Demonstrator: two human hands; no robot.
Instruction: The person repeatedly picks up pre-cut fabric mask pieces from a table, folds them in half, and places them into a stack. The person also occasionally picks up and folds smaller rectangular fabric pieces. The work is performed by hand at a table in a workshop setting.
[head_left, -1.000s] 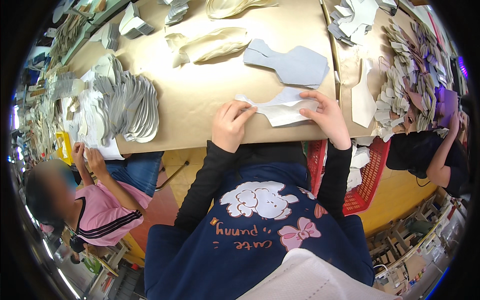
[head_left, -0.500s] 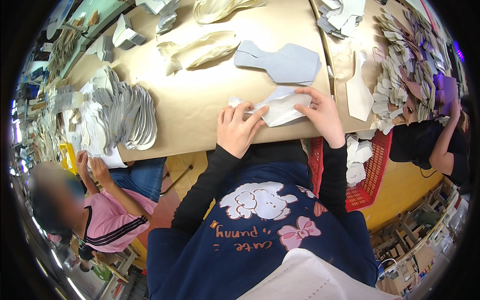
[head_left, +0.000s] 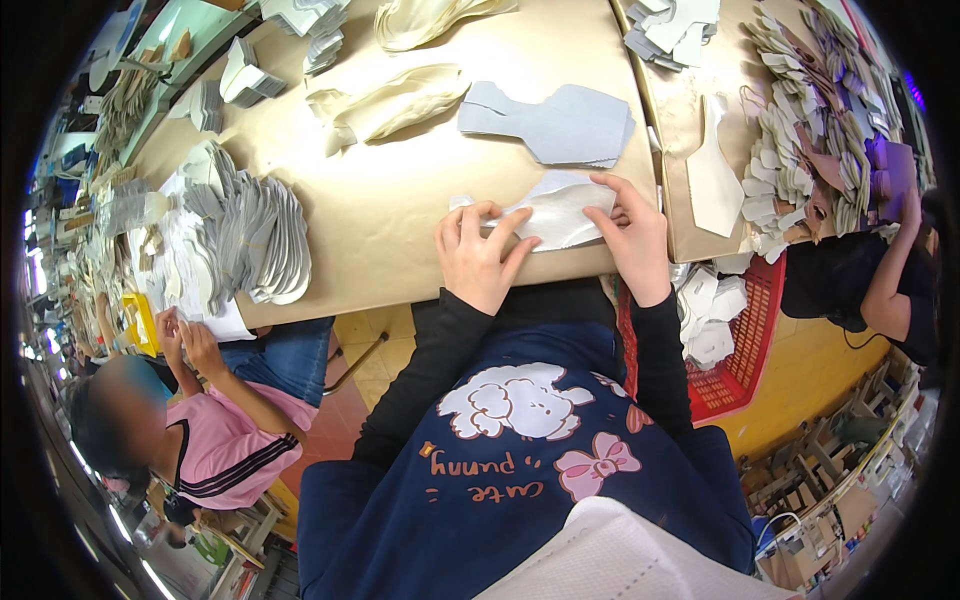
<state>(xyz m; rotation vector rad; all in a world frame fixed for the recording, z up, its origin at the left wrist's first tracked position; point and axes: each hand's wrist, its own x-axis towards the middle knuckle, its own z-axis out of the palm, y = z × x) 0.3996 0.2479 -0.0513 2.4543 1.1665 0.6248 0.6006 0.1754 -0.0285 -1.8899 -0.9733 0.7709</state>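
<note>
At the table's near edge lies a white cut piece [head_left: 562, 222] with a toothed lower edge, over a blue-grey cut piece [head_left: 553, 181] of similar shape. My left hand [head_left: 480, 258] grips the narrow left part, fingertips curled onto it and thumb at its lower edge. Thumb and fingers of my right hand [head_left: 636, 235] pinch the right edge of the layers. Just beyond, a stack of blue-grey cut pieces [head_left: 580, 122] rests flat. Which layers each hand grips beneath the fingers is hidden.
Cream cut pieces [head_left: 400, 103] lie in a loose stack farther back. Grey pieces [head_left: 265, 240] fan out at left, near a co-worker in a pink shirt [head_left: 245, 445]. Right of me are a long cream piece [head_left: 714, 180] and a red basket [head_left: 735, 385] holding white pieces.
The white piece lies flatter over the blue-grey one. My right hand has shifted slightly left and nearer to me; the left hand keeps nearly the same place.
</note>
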